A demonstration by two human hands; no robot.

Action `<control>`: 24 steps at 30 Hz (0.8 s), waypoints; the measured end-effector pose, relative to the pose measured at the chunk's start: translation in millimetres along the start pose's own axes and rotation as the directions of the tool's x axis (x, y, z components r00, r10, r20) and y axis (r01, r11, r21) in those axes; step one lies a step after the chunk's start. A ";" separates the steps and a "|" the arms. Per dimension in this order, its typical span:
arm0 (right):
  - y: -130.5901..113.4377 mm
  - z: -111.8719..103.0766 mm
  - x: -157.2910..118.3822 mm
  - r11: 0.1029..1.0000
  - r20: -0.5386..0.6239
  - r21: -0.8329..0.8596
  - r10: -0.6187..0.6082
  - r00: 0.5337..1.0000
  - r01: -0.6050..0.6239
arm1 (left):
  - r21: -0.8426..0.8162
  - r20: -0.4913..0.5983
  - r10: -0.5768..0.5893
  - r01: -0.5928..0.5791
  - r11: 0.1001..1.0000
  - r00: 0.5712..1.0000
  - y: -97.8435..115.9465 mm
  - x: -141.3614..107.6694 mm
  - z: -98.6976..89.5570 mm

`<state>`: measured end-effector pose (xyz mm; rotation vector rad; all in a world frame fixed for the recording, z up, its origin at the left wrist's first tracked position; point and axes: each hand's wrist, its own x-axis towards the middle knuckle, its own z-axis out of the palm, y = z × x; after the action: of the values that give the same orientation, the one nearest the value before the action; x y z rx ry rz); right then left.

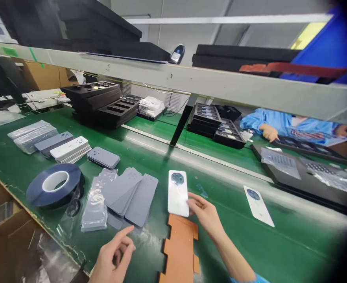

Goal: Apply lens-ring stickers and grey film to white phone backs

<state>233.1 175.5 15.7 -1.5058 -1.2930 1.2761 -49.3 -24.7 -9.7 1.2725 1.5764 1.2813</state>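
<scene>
A white phone back panel [178, 198] with a dark round camera area is pinched at its right edge by my right hand [204, 212]. Its lower end is at the top of an orange fixture [179, 249] with notched sides. My left hand [114, 255] is left of the fixture, fingers apart and curved, holding nothing. Just beyond it lie fanned grey panels [141, 200] and a stack of clear plastic sleeves [95, 204]. Another white panel [259, 206] rests on the green table to the right.
A blue tape roll [37, 186] lies at the left, near stacked white panels [70, 149] and grey ones [104, 157]. Black trays [102, 106] stand behind, under a shelf beam [161, 76]. A person in blue sleeves [256, 118] works across the table. Cardboard boxes [11, 243] stand lower left.
</scene>
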 end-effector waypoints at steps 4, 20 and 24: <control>-15.4 -15.6 81.0 0.982 -0.129 -0.180 0.030 0.991 -0.053 | 0.181 -0.359 0.088 -0.023 0.983 0.929 1.6 1.6 -51.3; -57.7 22.7 81.9 0.751 -0.032 -0.653 -0.160 0.987 0.101 | 0.494 -0.484 0.004 0.269 0.827 0.875 -13.6 -0.9 -134.0; -58.5 89.2 -4.6 0.865 0.372 -0.326 -0.252 0.893 0.381 | 0.549 -0.383 -0.048 0.269 0.791 0.922 18.5 -1.1 -119.7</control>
<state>133.4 177.4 53.9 -1.2905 -2.0219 1.1088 -156.8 -55.4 36.8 1.2647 2.4320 0.9618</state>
